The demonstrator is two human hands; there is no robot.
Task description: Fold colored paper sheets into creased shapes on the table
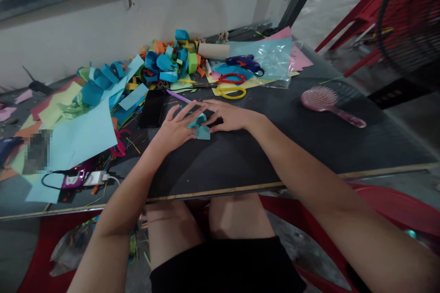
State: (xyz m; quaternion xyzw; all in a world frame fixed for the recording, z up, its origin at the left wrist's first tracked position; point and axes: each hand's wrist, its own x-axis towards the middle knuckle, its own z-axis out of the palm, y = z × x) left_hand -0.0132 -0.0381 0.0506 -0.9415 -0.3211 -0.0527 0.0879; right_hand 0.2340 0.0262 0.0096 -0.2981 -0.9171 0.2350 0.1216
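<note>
A small folded piece of light blue paper point(203, 133) is between my two hands, just above the black tabletop. My left hand point(173, 129) grips its left side with thumb and fingers, the other fingers fanned out. From the right, my right hand point(228, 115) has bent fingers on the same paper; its fingertips overlap those of the left. Part of the paper is covered by fingers. Just beyond the hands lies a purple pen point(178, 96), and a black phone point(152, 108) rests left of it.
Scissors with red and yellow handles point(231, 93), a glue gun point(244, 62) and a cardboard tube point(213, 50) lie behind. Curled paper strips point(167, 62) are heaped by the wall. Blue sheets point(85, 135) cover the left; a pink hairbrush point(321, 99) lies right, near a fan point(412, 23).
</note>
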